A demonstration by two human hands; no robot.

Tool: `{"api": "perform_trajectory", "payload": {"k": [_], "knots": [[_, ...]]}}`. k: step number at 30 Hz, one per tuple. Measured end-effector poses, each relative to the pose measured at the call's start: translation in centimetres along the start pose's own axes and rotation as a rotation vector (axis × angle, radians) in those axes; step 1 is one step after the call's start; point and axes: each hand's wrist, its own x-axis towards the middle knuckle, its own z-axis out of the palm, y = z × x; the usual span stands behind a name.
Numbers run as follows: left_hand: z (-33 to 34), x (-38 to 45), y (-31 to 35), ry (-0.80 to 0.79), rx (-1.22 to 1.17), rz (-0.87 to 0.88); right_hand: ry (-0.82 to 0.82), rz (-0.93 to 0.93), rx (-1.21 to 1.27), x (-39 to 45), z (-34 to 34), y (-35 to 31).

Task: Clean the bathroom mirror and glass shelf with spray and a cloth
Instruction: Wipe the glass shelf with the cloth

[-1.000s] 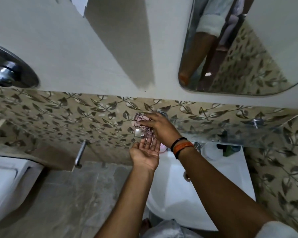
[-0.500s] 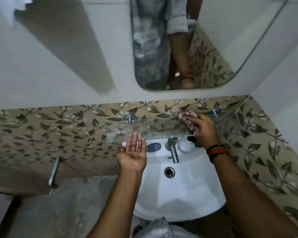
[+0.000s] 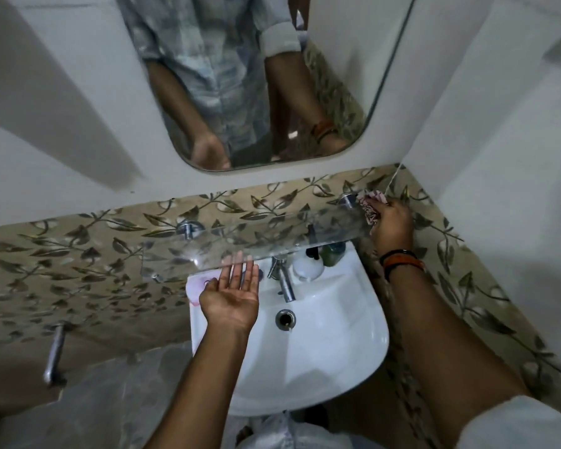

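The glass shelf [image 3: 272,241] hung below the mirror [image 3: 259,76] and above the sink [image 3: 321,345], whose tap [image 3: 284,280] stood beneath it.

A pink-and-white patterned cloth [image 3: 371,209] is seen in the right hand [image 3: 392,225], whose wrist carries black and orange bands [image 3: 401,259]. The wall tiles [image 3: 78,254] are recorded as beige with a brown leaf-and-vine pattern, under plain white wall [image 3: 62,150]; the sink [image 3: 331,345] is white, with a silver tap [image 3: 284,280], a white bottle [image 3: 307,268] and a dark green bottle [image 3: 332,254]. A pale blue-grey blotched shirt with a white rolled cuff is noted in the mirror [image 3: 227,76], and a pink-and-white item [image 3: 197,286] on the sink's left rim.
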Motion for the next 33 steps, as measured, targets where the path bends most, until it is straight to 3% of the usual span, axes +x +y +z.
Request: {"api": "perform_trajectory", "payload": {"k": [2,5,8,12,15,25,30,33], "knots": [[0.4,-0.2,-0.6,0.017,0.021,-0.006,-0.03,0.011,0.005,0.0,-0.8,0.3],[0.8,0.0,-1.8,0.033,0.072,-0.017,0.174,0.105,0.059,-1.8,-0.6,1.5],[1.2,0.3,-3.6,0.032,0.13,-0.049,0.252,0.278,0.219,-5.7,-0.1,2.4],[0.9,0.8,-5.3,0.055,0.204,-0.097,0.288,0.707,0.541,-10.4,2.0,3.6],[0.4,0.9,-5.9,0.084,0.24,-0.111,0.245,0.878,0.703,-11.6,4.5,4.6],[-0.9,1.7,-7.8,0.117,0.427,-0.126,-0.14,0.774,0.581,-4.5,12.7,8.2],[0.5,3.6,-9.9,0.099,0.508,-0.13,-0.197,0.717,0.416,-3.5,14.7,9.9],[-0.2,4.6,-11.3,0.121,0.536,-0.159,-0.249,0.563,0.261,-3.5,15.4,11.2]]}}
